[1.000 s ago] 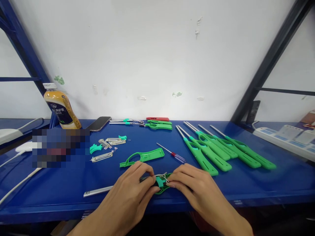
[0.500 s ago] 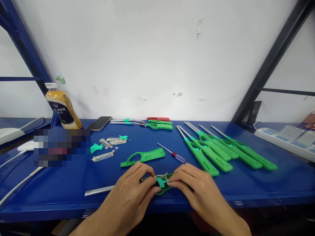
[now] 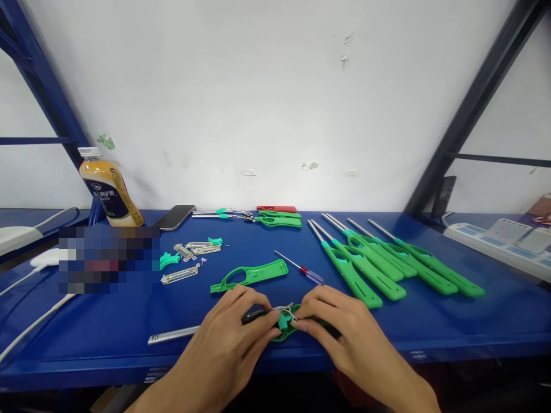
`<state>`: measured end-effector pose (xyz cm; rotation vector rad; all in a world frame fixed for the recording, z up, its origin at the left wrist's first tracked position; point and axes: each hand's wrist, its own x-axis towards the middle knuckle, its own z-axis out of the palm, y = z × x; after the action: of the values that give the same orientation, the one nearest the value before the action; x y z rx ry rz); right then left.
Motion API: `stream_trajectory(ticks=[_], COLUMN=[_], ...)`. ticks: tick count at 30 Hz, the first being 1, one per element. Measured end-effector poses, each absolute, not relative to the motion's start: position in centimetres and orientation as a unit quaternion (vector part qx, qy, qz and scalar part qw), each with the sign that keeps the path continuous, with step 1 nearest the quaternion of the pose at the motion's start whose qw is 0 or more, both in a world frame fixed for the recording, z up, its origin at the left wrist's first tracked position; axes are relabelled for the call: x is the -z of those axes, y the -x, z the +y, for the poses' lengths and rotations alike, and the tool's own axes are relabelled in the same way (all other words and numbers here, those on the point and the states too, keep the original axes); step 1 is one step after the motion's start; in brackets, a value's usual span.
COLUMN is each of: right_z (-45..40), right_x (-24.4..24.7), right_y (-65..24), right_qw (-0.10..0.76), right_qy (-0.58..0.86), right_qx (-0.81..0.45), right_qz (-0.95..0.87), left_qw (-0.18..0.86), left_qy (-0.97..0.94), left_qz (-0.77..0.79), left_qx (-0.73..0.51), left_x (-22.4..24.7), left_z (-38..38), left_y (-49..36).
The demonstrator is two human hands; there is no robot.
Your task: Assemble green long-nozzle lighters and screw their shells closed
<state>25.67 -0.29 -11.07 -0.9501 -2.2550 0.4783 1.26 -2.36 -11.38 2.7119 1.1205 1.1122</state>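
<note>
Near the table's front edge lies an open green lighter half (image 3: pixel 279 337), with a teal trigger piece (image 3: pixel 283 322) and thin wires (image 3: pixel 289 310) in it. My left hand (image 3: pixel 241 327) has thumb and forefinger pinched at the left side of the teal piece. My right hand (image 3: pixel 340 321) pinches at the wires on the right, its fingers hiding part of the shell. A metal tube (image 3: pixel 172 334) sticks out to the left under my left hand. Just behind, the other green shell half (image 3: pixel 253 274) lies with its inside up.
A screwdriver (image 3: pixel 301 268) lies behind my right hand. Several green lighters (image 3: pixel 365 272) are at the right. Clear parts (image 3: pixel 181 275), teal triggers (image 3: pixel 169 261), a phone (image 3: pixel 175 217) and a bottle (image 3: pixel 111 189) are at the left; more shells (image 3: pixel 279 219) lie by the wall.
My left thumb and forefinger have shifted slightly at the teal piece. My right hand remains at the wires, almost unmoved.
</note>
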Motion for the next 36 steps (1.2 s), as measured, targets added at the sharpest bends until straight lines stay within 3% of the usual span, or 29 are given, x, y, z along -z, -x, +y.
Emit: stream_trajectory(ticks=[15,29,36], right_z=[-0.2,-0.6,-0.8], right_x=[11.5,11.1,11.0], right_y=[-25.5,-25.8,-26.1], right_qw=[0.315,0.291,0.28], right_qy=[0.363,0.351,0.357], right_qx=[-0.143,-0.109,-0.118], right_qz=[-0.865,-0.883,-0.884], left_qw=[0.017,-0.014,-0.002], left_qy=[-0.866,-0.899,-0.898], left_qz=[0.348,0.355,0.352], left_qx=[-0.358,-0.257,-0.265], left_x=[11.3,10.5,10.4], left_z=[-2.0,-3.1,-3.0], left_y=[-1.4,-1.1,-0.7])
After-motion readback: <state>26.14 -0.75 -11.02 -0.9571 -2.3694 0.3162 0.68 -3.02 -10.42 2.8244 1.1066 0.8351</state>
